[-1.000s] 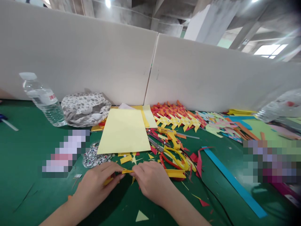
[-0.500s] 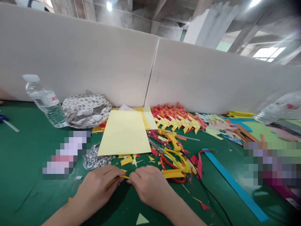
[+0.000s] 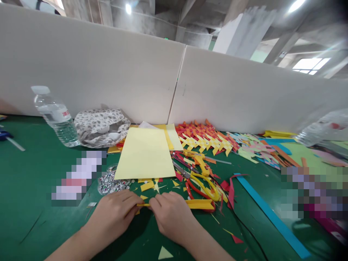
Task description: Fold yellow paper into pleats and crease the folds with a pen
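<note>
A narrow folded strip of yellow paper runs between my two hands, its right end sticking out past the right one. My left hand pinches the strip at its left part, fingertips pressed together. Close beside it, my right hand is closed on the same strip, thumb and fingers hiding part of it. Yellow-handled scissors and red-handled scissors lie just beyond the right hand. A pale yellow sheet rests ahead of both hands, near a tub of googly eyes.
A yellow glue gun trails a black cord across the green table. Woven paper fish lie along the white partition. A water bottle and patterned cloth stand left; a blue strip lies right.
My left hand's end of the yellow strip has come level with the right hand, and the strip lies straighter. The view has shifted slightly. Both hands keep hold of the paper.
</note>
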The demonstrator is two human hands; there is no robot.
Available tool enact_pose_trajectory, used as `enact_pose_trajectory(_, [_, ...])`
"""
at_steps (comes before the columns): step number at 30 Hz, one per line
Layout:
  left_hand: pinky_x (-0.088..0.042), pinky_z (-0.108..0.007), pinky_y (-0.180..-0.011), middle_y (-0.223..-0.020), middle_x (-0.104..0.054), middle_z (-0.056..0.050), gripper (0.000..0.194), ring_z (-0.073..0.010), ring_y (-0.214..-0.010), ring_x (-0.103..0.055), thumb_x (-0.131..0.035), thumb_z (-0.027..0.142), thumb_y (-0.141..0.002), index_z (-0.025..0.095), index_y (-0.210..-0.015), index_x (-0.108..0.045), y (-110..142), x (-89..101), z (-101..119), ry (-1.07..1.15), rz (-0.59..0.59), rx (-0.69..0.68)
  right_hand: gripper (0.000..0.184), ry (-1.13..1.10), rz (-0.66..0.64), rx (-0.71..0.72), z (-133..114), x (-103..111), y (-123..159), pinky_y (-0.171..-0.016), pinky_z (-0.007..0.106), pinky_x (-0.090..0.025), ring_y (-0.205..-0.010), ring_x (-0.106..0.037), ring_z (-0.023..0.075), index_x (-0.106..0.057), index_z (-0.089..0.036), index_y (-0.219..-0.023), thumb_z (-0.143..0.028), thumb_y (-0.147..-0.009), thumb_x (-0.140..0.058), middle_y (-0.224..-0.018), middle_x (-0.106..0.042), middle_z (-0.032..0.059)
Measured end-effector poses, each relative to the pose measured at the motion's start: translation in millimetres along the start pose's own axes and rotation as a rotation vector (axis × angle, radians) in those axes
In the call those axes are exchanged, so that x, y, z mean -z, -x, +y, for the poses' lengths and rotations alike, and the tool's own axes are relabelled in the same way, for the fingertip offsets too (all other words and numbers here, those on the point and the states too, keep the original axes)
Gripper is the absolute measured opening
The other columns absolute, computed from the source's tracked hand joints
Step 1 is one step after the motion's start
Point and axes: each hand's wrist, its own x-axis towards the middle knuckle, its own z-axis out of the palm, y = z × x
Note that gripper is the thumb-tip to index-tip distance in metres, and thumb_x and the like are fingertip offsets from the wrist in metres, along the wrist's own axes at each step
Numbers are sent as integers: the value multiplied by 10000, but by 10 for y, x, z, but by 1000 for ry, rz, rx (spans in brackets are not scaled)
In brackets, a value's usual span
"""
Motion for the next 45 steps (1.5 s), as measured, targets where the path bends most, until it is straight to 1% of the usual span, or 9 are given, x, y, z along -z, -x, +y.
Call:
enact_pose_trajectory(5, [-467, -270, -529, -652, -635, -7, 255, -173, -592, -609, -390, 143, -888, 210, -778, -610, 0, -18, 27, -117, -46, -60, 95, 25, 43, 36, -27, 23, 3, -551, 308, -280, -611, -513, 173, -521, -176, -825, -93, -807, -477, -713, -588, 21])
enact_pose_trajectory(13, [-459, -285, -554, -623, -624, -5, 236, -169, -551, -585, -377, 141, -911, 199, -873, -603, 0, -18, 102, -204, 86, -137, 171, 15, 145, -51, 48, 60, 20, -546, 311, -251, -590, -499, 169, -516, -181, -758, -213, -912, -449, -669, -575, 18])
enact_pose_trajectory(18, [-475, -301, -594, -688, -667, -28, 246, -181, -607, -618, -363, 142, -908, 186, -916, -605, 12, -16, 76, -251, 136, -81, 208, -4, 156, 30, -53, 8, 6, -542, 309, -241, -569, -490, 166, -515, -174, -780, -192, -946, -390, -652, -567, 14])
enact_pose_trajectory(25, [-395, -269, -482, -567, -569, 6, 275, -163, -506, -531, -359, 115, -894, 207, -723, -554, 24, -27, 121, -77, 15, -91, 112, 42, 133, -19, 88, 32, 43, -558, 307, -242, -614, -482, 164, -525, -186, -794, -82, -813, -490, -695, -576, 14])
enact_pose_trajectory(33, [-498, -290, -585, -736, -672, -21, 284, -181, -643, -638, -323, 127, -916, 205, -987, -586, 24, -37, 25, -135, 28, -83, 160, 11, 166, 55, -8, -39, 26, -557, 312, -249, -593, -482, 160, -517, -184, -776, -148, -907, -433, -666, -567, 5])
enact_pose_trajectory(37, [-483, -287, -529, -638, -630, 8, 279, -176, -556, -608, -322, 111, -907, 212, -901, -582, 20, -30, 54, -123, 0, -110, 163, 47, 208, 8, 74, -21, 42, -554, 306, -237, -577, -459, 157, -524, -187, -773, -86, -864, -433, -657, -558, 6])
enact_pose_trajectory(39, [-466, -284, -501, -626, -623, 9, 282, -179, -546, -604, -316, 119, -913, 212, -865, -578, 9, -9, 69, -145, -2, -108, 187, 54, 252, -9, 139, 10, 44, -549, 304, -229, -567, -449, 156, -520, -189, -743, -137, -899, -429, -634, -547, 3])
enact_pose_trajectory(43, [-471, -291, -517, -715, -667, -13, 283, -186, -603, -635, -299, 182, -945, 206, -937, -581, -22, 45, 65, -210, 21, -28, 308, 56, 343, -49, 226, 61, 31, -549, 296, -230, -568, -458, 158, -538, -178, -741, -346, -963, -408, -615, -538, 2])
enact_pose_trajectory(45, [-472, -300, -526, -702, -661, -16, 286, -193, -613, -636, -304, 210, -953, 199, -914, -587, -28, 50, 67, -260, 11, 12, 322, 80, 351, -34, 223, 55, 28, -552, 293, -225, -557, -451, 154, -531, -180, -721, -342, -969, -406, -605, -530, -3])
